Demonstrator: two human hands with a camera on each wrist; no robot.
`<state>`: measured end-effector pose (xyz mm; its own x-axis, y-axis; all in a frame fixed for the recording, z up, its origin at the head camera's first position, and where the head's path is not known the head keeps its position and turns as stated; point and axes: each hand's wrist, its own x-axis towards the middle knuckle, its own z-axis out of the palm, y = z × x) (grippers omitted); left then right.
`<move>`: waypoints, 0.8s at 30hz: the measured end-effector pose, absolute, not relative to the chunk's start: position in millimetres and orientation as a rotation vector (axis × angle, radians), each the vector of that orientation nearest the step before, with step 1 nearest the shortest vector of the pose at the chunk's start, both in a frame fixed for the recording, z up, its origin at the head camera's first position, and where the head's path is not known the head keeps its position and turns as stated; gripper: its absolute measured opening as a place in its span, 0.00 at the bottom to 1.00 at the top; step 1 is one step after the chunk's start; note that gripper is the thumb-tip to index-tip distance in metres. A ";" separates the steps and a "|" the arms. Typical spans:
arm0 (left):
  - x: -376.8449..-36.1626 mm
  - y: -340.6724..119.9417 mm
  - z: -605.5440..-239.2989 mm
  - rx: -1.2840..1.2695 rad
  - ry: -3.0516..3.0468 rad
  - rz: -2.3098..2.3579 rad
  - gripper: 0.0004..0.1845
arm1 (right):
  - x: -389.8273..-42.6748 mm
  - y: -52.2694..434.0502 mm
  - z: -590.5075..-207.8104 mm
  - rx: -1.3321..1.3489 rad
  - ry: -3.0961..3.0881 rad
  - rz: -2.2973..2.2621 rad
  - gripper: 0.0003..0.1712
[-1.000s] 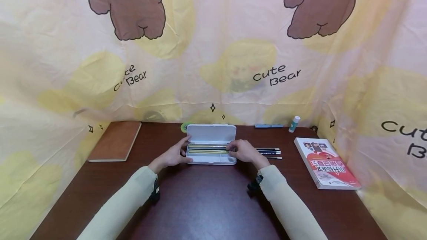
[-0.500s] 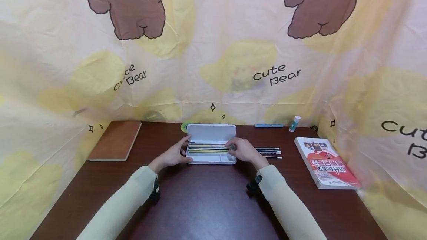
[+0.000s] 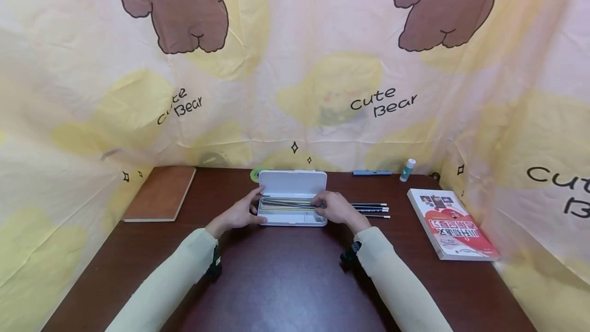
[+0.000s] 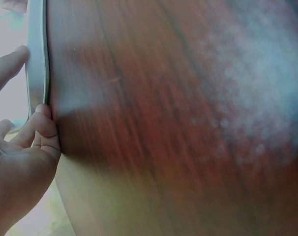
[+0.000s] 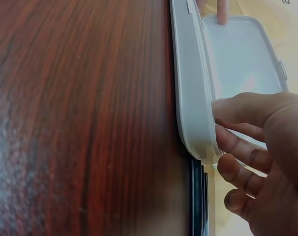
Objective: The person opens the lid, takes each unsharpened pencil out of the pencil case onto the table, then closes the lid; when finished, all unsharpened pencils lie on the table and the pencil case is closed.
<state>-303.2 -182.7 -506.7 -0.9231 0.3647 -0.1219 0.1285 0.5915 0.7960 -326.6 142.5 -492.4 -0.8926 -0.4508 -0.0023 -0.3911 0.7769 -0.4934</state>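
A white pencil case (image 3: 281,218) lies with its lid (image 3: 292,183) raised at the middle of the table. My left hand (image 3: 237,214) grips its left end, thumb at the front edge and a finger up by the lid. Inside the case lie several yellow and dark pencils (image 3: 286,209). My right hand (image 3: 336,208) reaches in at the right end and pinches a dark pencil (image 3: 295,204), which slants over the others. In the right wrist view, the case wall (image 5: 193,83) hides that hand's fingertips. Several dark pencils (image 3: 375,210) with white ends lie on the table beyond my right hand.
A brown notebook (image 3: 161,193) lies at the left, and a thick red and white book (image 3: 451,224) at the right. Along the back are a green tape roll (image 3: 254,174), a blue pen (image 3: 371,172) and an upright glue stick (image 3: 407,170). Patterned curtains enclose the table.
The dark pencil at my right fingers has shifted and now slants across the pencils in the case. Both hands stay almost in place.
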 end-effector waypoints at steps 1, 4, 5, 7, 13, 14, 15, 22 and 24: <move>-303.5 -182.9 -506.9 0.406 2.552 1.244 0.56 | -326.7 142.3 -492.0 -0.676 2.838 -0.750 0.11; -303.8 -182.7 -508.0 0.410 2.557 1.249 0.56 | -326.8 141.8 -490.7 -0.675 2.819 -0.737 0.09; -303.6 -182.5 -508.3 0.409 2.561 1.248 0.56 | -326.8 141.6 -490.5 -0.677 2.817 -0.729 0.08; -303.6 -182.5 -509.3 0.407 2.567 1.242 0.56 | -326.5 141.4 -489.8 -0.669 2.809 -0.723 0.07; -302.5 -181.8 -509.5 0.409 2.573 1.238 0.55 | -327.8 140.6 -489.7 -0.635 2.800 -0.711 0.07; -302.4 -181.7 -509.2 0.409 2.570 1.243 0.56 | -328.2 140.4 -489.6 -0.634 2.801 -0.708 0.07; -302.4 -181.8 -509.0 0.409 2.568 1.248 0.56 | -328.5 140.3 -489.5 -0.634 2.802 -0.703 0.07; -302.6 -181.9 -507.7 0.422 2.563 1.258 0.55 | -329.9 140.0 -489.2 -0.635 2.801 -0.701 0.06; -302.8 -181.8 -507.8 0.422 2.565 1.258 0.56 | -330.3 139.8 -489.3 -0.632 2.801 -0.701 0.06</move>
